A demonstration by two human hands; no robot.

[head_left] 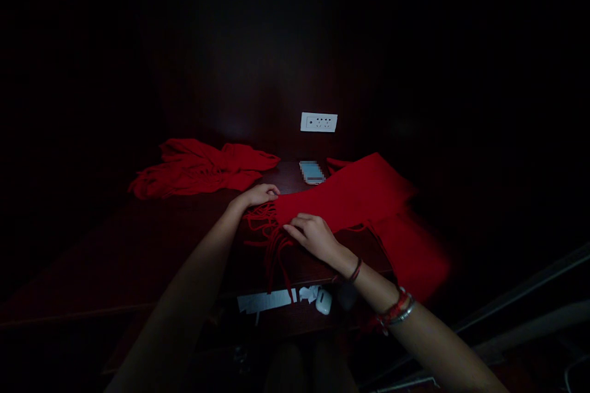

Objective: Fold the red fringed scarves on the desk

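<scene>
The red fringed scarf (341, 196) trails toward the near right, where its weight could drag it askew; loose fringe (263, 213) could tangle. Left hand (262, 194) and right hand (314, 234) bend at its left end; whether they pinch, I cannot tell. A smartphone (312, 172) lies close beyond; bunched red cloth (198, 169), far left.

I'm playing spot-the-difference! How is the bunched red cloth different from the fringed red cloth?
The bunched red cloth is crumpled into wrinkles, while the fringed red cloth is mostly spread smooth. The left hand and right hand are at the fringed red cloth's tasselled end; neither holds the bunched red cloth. The bunched red cloth lies on the left, while the fringed red cloth reaches to the right. Both are red.
</scene>
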